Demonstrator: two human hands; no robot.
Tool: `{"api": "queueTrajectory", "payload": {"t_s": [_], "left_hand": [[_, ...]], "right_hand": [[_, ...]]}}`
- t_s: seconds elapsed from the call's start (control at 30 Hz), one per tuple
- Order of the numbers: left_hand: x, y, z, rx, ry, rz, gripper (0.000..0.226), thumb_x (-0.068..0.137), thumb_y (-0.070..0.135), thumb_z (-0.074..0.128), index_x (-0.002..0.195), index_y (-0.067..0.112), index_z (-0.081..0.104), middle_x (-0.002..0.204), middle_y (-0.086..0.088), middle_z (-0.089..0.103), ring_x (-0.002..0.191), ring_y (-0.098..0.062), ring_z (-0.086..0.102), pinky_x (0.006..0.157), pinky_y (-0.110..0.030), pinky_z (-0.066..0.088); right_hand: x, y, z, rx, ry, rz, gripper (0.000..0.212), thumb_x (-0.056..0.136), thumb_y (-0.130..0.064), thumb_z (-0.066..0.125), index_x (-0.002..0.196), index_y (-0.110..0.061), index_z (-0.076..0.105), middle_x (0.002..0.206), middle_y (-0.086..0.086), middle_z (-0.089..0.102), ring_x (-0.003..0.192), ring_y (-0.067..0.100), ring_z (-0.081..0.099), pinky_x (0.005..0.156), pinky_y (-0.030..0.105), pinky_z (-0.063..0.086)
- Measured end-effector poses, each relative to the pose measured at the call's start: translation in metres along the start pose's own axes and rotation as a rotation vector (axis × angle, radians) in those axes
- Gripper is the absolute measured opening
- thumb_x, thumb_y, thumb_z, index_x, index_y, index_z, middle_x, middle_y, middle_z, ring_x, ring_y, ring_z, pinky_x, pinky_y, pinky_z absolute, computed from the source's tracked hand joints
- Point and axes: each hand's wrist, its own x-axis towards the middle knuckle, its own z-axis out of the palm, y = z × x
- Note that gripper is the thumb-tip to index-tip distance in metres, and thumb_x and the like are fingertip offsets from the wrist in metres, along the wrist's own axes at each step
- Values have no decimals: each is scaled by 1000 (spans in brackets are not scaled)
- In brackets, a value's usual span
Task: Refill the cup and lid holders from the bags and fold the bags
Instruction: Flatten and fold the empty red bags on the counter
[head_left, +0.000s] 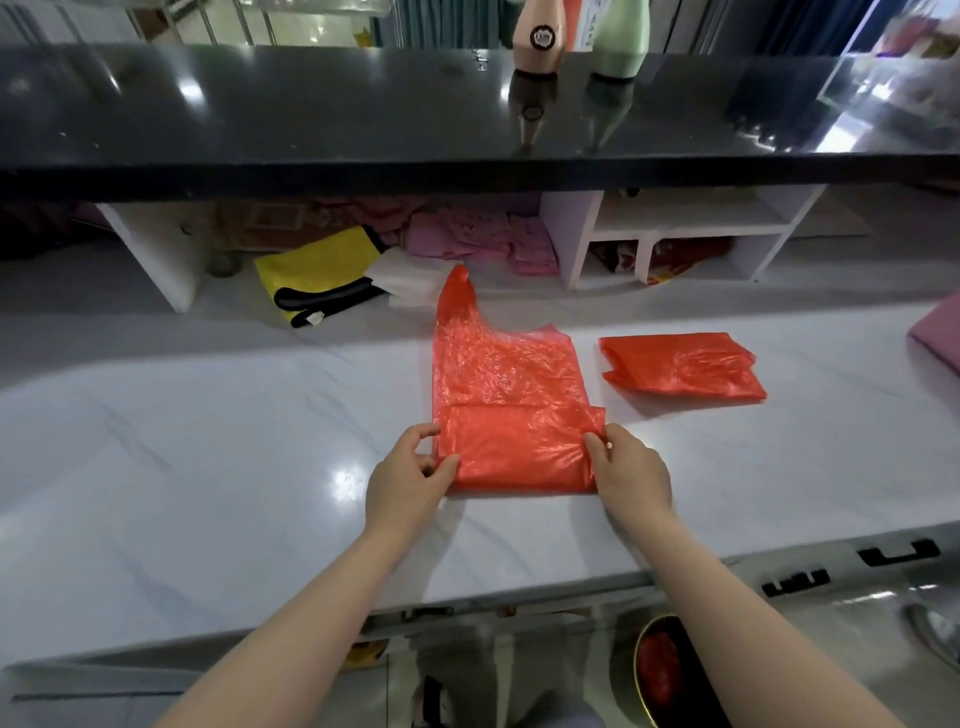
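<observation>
A red plastic bag (506, 374) lies flat on the white marble counter (208, 441), its handle pointing away from me. Its near end is folded up over itself. My left hand (408, 475) pinches the left side of that fold between thumb and fingers. My right hand (626, 467) pinches the right side of the same fold. A second red bag (680, 366), folded into a flat packet, lies on the counter to the right. No cup or lid holders are in view.
A black glossy shelf (363, 114) runs above the counter, carrying a pink bottle (537, 36) and a green bottle (621, 39). Under it sit a yellow bag (317, 270), pink packets (493, 241) and a white cubby unit (675, 234). A bowl (660, 670) sits below the counter edge.
</observation>
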Motion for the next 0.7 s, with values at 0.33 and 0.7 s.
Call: {"api": "queueTrajectory", "payload": {"t_s": [0.33,0.7], "left_hand": [[-5,0,5,122,83,57,38,90,36,59,126,36,46,67,13,64,67,3,59,51,-10,37],[6,29,16,535,218,419,51,85,44,46,129,20,57,147,-10,41,139,-32,28,112,-47,16]], "right_hand": [[23,-3,-5,-100,-113,-107,28,100,-41,34,82,-23,44,81,5,66,75,30,58,60,35,36],[39,-5,-4,11,-195,-207,36,93,-47,50,65,-25,52,67,-9,57,68,17,55,54,31,37]]}}
